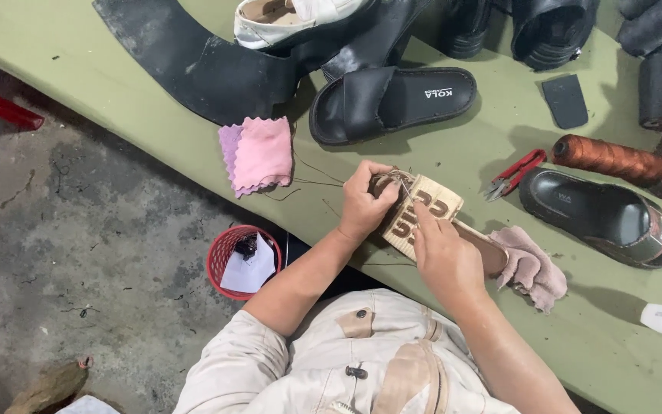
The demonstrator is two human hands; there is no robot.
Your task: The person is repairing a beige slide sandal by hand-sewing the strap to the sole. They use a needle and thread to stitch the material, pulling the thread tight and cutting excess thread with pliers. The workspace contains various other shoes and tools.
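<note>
Hand-stitching a tan woven-strap sandal (423, 218), mid-seam, at bench (155, 115) centre.
Left hand (363, 205) clamps the strap's 10 o'clock end; right hand (444, 257) pinches at the strap, likely a needle, unseen. Next pull needs taut thread. Red snips (513, 175) at 2 o'clock.

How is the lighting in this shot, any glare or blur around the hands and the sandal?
Head view: soft, even daylight, faint shadows under the left hand and right hand; tan sandal sharp, no motion blur; mild sheen on the black slide sandal; slight wide-angle bending along the green table edge.
</note>
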